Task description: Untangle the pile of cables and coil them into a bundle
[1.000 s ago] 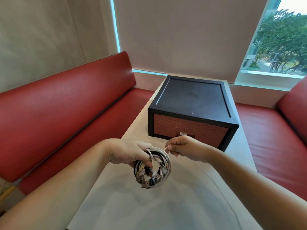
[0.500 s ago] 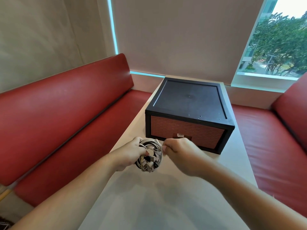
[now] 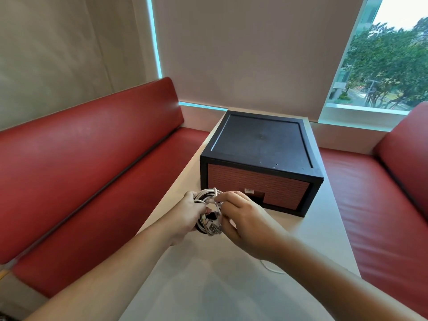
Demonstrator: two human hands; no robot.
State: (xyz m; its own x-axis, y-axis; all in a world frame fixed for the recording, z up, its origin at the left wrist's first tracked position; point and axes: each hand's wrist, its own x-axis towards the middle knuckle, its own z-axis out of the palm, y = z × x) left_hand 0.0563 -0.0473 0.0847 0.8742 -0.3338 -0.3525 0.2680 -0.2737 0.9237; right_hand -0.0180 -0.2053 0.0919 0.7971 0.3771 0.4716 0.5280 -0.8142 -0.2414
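Table (image 3: 231, 293): thin white strand (image 3: 269, 268) lies loose just beside right forearm, likely a tail yet to wind in.
Coiled cables (image 3: 209, 215) between both hands, ring roughly upright, plugs bunched at lower edge; resting on table or lifted, cannot tell.
Left hand (image 3: 185, 216) curled round coil's left side, clamping loops.
Right hand (image 3: 245, 220) touching coil's right side, fingertips pinching white strand at coil's top.
Judgement: next wrap feeds from right hand; left hand anchors.
Black box (image 3: 261, 144) just beyond.

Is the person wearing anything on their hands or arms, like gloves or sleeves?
No. The left hand and right hand are bare, without gloves, rings or a watch in view. The left forearm and right forearm are bare too; no sleeve shows.
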